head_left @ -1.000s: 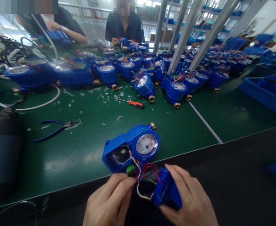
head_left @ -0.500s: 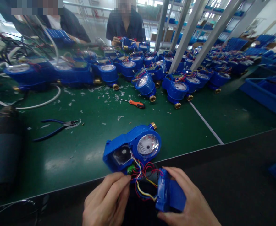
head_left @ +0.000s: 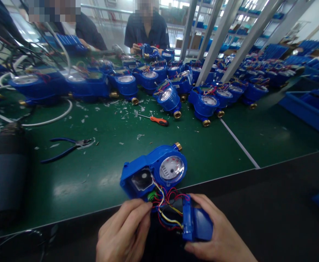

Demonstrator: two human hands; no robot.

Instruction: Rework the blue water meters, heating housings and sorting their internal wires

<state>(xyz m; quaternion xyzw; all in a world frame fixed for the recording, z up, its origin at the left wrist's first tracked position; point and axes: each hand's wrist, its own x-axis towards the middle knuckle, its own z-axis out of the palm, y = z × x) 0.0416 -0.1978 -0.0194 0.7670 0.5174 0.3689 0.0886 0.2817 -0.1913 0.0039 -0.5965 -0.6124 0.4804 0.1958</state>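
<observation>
Both hands work at the desk [head_left: 99, 153] edge. My right hand [head_left: 216, 233] grips the blue cover [head_left: 197, 223]; my left hand [head_left: 124, 233], fingers curled, pinches the wires [head_left: 166, 203] by the water meter [head_left: 154, 171].

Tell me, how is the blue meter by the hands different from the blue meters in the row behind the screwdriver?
The near meter lies alone and opened, its cover held off by the right hand, wires trailing. The row meters stand crowded together, untouched. The left hand touches only the near one's wires. All are blue with round dials and brass ends.
</observation>
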